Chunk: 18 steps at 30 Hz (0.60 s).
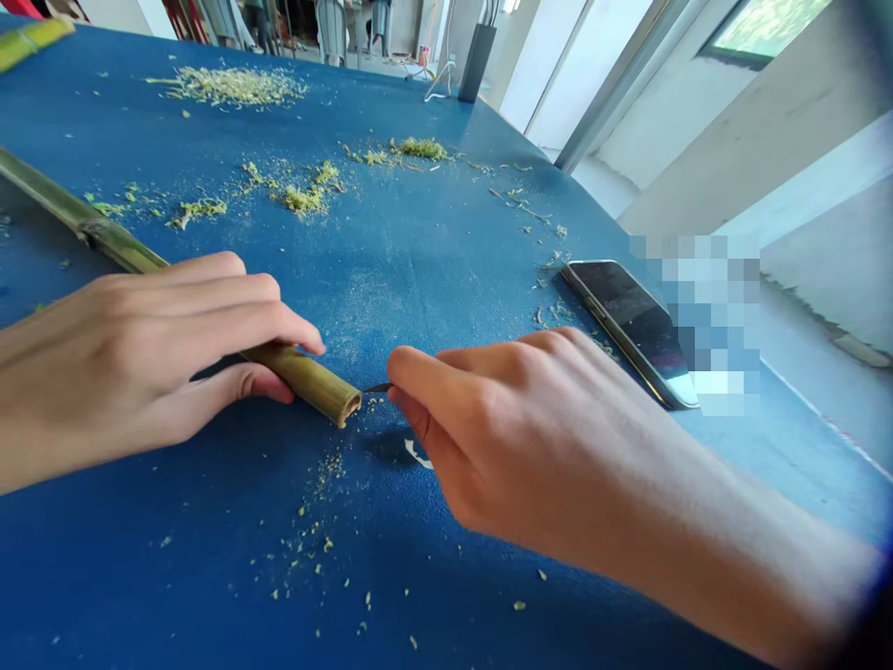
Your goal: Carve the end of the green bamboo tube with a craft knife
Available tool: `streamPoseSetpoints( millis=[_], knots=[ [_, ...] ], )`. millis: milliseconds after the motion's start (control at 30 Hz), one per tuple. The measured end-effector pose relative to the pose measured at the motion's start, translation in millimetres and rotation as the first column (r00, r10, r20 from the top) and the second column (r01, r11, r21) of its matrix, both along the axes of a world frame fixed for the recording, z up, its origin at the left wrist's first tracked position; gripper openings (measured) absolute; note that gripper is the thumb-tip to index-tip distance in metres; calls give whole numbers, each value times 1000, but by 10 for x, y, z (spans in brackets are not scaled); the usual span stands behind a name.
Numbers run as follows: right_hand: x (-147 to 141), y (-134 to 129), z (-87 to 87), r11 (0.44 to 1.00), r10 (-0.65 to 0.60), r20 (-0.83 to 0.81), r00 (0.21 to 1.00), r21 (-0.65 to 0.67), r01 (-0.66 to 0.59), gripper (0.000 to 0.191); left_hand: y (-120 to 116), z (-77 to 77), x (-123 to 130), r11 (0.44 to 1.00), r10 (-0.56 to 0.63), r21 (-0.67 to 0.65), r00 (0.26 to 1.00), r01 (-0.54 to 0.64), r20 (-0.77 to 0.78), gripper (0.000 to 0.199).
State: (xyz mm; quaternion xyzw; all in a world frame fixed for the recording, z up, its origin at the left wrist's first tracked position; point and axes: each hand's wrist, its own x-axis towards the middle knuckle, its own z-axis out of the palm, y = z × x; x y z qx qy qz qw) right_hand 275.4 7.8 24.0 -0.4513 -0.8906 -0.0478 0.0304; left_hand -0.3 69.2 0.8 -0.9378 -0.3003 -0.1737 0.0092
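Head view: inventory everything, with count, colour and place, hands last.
Table: 1, blue, foreground
Bamboo stick: 1, green-brown, left edge to centre
Thin tool: 1, dark, at the stick's open end
Phone: 1, dark screen, right side
Shavings: several heaps, yellow-green to pale, across the table
Stalk: 1, yellow-green, far left corner
Mark: 1, white, below centre
Box: 1, dark grey, table's far edge
Chairs: at least two, grey, background
Window: 1, green-white, upper right
Walls: several, whitish, right
Left hand: 1, bare, on the stick
Right hand: 1, bare, holding the tool
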Motion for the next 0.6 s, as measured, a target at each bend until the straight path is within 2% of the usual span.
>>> streamPoseSetpoints(
  millis=[133,267,433,600],
  knots=[
    [86,90,-60,994,109,-9,994,28,-109,17,14,-39,-8,997,-81,20,994,80,70,31],
    [93,120,-105,981,194,-29,980,11,-194,15,-12,-97,-6,994,-100,-32,988,104,115,27],
    [89,103,-157,980,190,-54,980,74,-186,18,-51,-113,-1,996,-66,-59,992,73,107,29],
    [89,100,-183,970,209,-36,977,132,-202,24,-71,-101,-5,996,-93,-3,992,93,86,24]
  ],
)
